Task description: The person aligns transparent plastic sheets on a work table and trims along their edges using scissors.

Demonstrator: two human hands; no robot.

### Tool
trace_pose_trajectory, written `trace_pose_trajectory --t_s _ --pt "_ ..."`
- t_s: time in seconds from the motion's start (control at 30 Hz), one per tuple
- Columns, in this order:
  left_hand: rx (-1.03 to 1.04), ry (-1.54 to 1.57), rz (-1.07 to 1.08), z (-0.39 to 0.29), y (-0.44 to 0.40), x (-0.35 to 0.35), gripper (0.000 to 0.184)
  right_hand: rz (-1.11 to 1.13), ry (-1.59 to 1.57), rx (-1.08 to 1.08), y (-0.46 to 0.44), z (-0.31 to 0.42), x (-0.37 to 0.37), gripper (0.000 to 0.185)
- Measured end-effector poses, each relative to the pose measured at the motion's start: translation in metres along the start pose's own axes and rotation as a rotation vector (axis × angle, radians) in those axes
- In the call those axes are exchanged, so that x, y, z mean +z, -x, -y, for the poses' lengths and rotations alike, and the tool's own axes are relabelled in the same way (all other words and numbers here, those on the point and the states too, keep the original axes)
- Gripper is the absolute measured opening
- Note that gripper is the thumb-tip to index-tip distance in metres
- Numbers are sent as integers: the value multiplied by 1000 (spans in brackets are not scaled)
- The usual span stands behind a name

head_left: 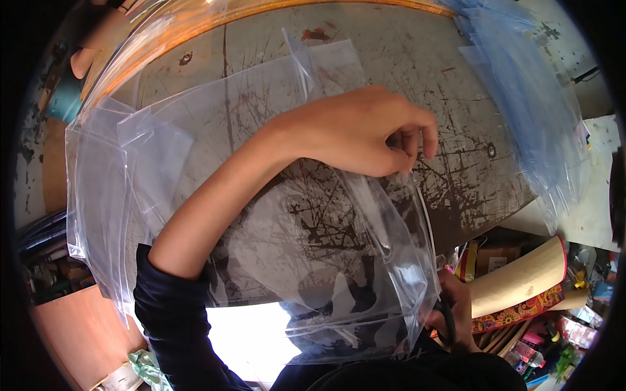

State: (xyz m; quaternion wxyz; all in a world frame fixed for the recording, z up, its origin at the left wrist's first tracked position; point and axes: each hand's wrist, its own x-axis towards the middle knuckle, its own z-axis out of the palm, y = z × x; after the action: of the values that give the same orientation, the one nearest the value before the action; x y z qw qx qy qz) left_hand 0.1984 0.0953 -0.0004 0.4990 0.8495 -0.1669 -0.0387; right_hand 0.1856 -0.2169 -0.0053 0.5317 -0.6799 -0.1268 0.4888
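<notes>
My left hand [365,130] reaches across the worktable with its fingers curled. Thumb and fingertips pinch the upper right edge of a clear plastic sheet [398,241], which hangs in folds towards my body. Low on the right, my right hand [456,306] is wrapped around the black loop handle of scissors [447,322], close to the sheet's right edge. The blades are hidden behind the plastic. More clear plastic [98,176] lies on the left of the table, partly under my left forearm.
The scratched grey tabletop [450,98] has an orange-brown rim [261,18] at the far side. A bluish stack of plastic [528,98] hangs over the right edge. A rolled beige sheet [521,277] and clutter lie below right. Part of another person [81,62] shows at upper left.
</notes>
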Motion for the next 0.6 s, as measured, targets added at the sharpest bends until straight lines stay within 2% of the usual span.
trace_pose_trajectory --t_s 0.07,0.23,0.27,0.33,0.6 --pt "45 -20 -20 3 0 1 31 -20 85 -37 -1 2 2 43" --pt "-29 -3 -88 1 2 2 41 -104 210 -179 -14 6 8 34" --pt "-30 -4 -92 1 2 1 41 -102 212 -180 -14 10 8 34" --pt "-23 -12 -104 1 3 1 40 -97 210 14 -12 21 8 27" --pt "3 -39 -116 2 2 1 41 -117 237 -25 -17 24 13 19"
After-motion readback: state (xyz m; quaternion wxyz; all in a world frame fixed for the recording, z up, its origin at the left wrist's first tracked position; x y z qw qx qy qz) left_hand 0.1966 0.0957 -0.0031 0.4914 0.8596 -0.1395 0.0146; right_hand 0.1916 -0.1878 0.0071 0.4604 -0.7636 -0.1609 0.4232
